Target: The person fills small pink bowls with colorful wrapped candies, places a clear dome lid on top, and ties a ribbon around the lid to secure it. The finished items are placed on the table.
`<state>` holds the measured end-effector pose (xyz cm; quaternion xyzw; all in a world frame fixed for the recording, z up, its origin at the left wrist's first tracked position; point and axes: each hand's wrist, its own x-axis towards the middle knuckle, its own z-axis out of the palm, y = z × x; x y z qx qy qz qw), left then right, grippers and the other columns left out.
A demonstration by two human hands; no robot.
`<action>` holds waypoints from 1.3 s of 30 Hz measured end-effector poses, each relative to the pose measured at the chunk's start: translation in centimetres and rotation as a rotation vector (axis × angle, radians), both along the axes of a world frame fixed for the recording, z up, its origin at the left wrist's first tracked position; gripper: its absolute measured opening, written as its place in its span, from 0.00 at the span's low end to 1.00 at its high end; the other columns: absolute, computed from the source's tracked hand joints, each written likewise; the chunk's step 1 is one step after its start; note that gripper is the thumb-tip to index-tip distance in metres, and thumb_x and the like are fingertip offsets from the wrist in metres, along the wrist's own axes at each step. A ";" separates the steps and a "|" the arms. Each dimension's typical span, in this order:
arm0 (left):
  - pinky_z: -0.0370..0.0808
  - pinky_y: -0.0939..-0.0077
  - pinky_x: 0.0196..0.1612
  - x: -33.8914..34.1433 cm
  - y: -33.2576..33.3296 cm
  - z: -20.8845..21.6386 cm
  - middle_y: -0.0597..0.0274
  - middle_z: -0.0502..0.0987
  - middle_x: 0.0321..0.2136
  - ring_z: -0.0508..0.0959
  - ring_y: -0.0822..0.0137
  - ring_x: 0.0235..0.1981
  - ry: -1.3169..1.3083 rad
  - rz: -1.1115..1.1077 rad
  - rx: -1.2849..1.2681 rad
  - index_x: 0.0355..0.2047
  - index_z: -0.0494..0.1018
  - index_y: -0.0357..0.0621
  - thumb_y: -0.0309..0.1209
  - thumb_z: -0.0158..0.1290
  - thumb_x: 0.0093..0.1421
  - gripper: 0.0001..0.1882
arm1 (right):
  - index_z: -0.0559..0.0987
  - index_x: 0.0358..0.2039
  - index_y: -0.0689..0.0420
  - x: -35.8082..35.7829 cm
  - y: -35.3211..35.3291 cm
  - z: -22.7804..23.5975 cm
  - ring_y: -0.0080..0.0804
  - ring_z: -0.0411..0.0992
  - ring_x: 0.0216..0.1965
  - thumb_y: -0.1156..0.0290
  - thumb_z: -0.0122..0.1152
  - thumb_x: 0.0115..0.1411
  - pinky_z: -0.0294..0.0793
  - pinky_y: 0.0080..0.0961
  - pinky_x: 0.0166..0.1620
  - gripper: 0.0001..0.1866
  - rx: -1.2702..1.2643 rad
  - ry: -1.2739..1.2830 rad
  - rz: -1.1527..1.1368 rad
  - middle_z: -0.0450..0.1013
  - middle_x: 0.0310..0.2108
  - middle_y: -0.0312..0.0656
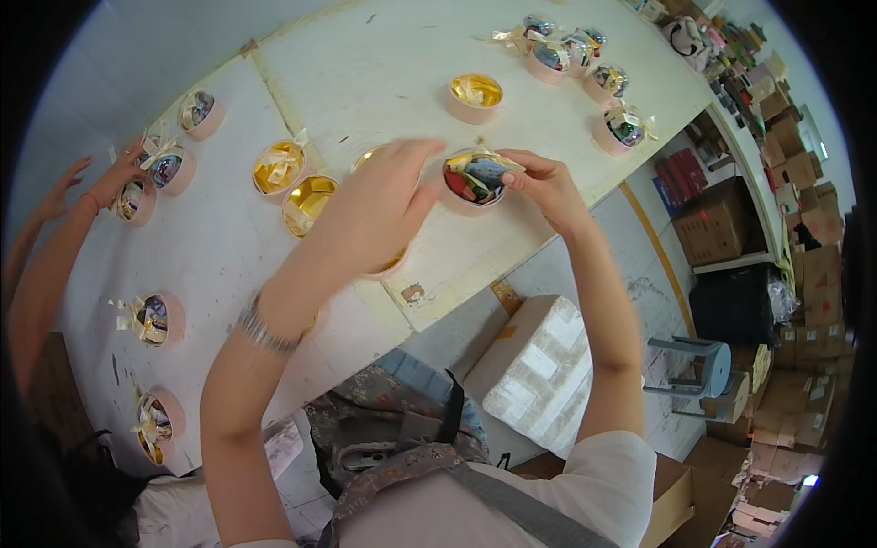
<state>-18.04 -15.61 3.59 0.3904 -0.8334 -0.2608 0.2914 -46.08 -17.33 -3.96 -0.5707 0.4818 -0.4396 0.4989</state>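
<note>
In front of me stands a small round pink gift box, filled with colourful printed packets. The thumb and fingers of my right hand close on its right rim, by a cream ribbon. My left hand is held just left of that box, its fingers stretched out and thumb apart, with nothing seen in it. Behind and beneath this hand are gold-lined round boxes, partly hidden; one box with gold lining shows beside my left wrist. Another gold-lined box sits farther back.
Filled boxes with clear domes and ribbons cluster at the far right of the white table. At the left, another person's hands touch similar boxes. A taped white foam box and a blue-grey stool stand below the table.
</note>
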 end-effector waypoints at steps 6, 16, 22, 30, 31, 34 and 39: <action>0.73 0.74 0.46 -5.7 -7.9 -3.1 0.52 0.79 0.46 0.78 0.68 0.43 -0.153 -0.092 0.443 0.54 0.72 0.38 0.35 0.47 0.66 0.20 | 0.82 0.40 0.63 1.5 0.6 -0.8 0.20 0.73 0.34 0.68 0.66 0.59 0.73 0.18 0.39 0.13 0.238 -0.247 -0.134 0.79 0.34 0.37; 0.74 0.74 0.33 -7.1 -5.2 -2.6 0.58 0.81 0.29 0.78 0.71 0.28 -0.247 -0.086 0.431 0.38 0.77 0.35 0.35 0.61 0.57 0.15 | 0.79 0.37 0.64 2.0 0.1 -2.2 0.24 0.73 0.29 0.70 0.61 0.61 0.73 0.21 0.34 0.10 0.006 0.058 -0.264 0.77 0.28 0.41; 0.74 0.80 0.32 -7.3 -3.4 -6.1 0.59 0.81 0.28 0.78 0.75 0.28 0.261 0.154 0.650 0.35 0.77 0.34 0.33 0.60 0.58 0.12 | 0.76 0.47 0.63 2.4 3.6 0.1 0.38 0.72 0.43 0.66 0.70 0.50 0.72 0.32 0.45 0.24 -0.574 0.461 -0.487 0.72 0.46 0.48; 0.74 0.78 0.31 -7.6 -3.0 -6.2 0.58 0.79 0.27 0.78 0.73 0.28 0.302 0.183 0.875 0.35 0.78 0.30 0.35 0.59 0.57 0.16 | 0.73 0.44 0.61 5.9 6.1 -1.2 0.46 0.68 0.39 0.67 0.71 0.40 0.72 0.37 0.40 0.28 -0.969 0.886 -0.352 0.69 0.40 0.45; 0.73 0.77 0.30 -7.5 -3.1 -6.3 0.58 0.79 0.26 0.77 0.73 0.27 0.317 0.195 0.899 0.35 0.77 0.30 0.35 0.58 0.57 0.16 | 0.73 0.43 0.61 6.0 5.9 -1.0 0.45 0.69 0.39 0.68 0.70 0.40 0.72 0.36 0.39 0.27 -0.940 0.879 -0.369 0.69 0.39 0.45; 0.71 0.79 0.29 -7.3 -3.4 -6.4 0.61 0.77 0.26 0.75 0.75 0.27 0.344 0.206 1.000 0.36 0.77 0.34 0.36 0.58 0.58 0.15 | 0.73 0.41 0.60 5.8 5.4 -0.7 0.44 0.69 0.37 0.71 0.66 0.40 0.73 0.34 0.38 0.25 -0.887 0.878 -0.383 0.69 0.37 0.45; 0.73 0.81 0.32 -7.6 -3.5 -7.0 0.65 0.76 0.28 0.75 0.75 0.30 0.284 0.187 1.020 0.41 0.75 0.38 0.36 0.55 0.60 0.14 | 0.74 0.39 0.59 5.7 5.5 -0.2 0.43 0.70 0.36 0.69 0.67 0.41 0.74 0.32 0.38 0.22 -0.795 0.922 -0.312 0.70 0.36 0.46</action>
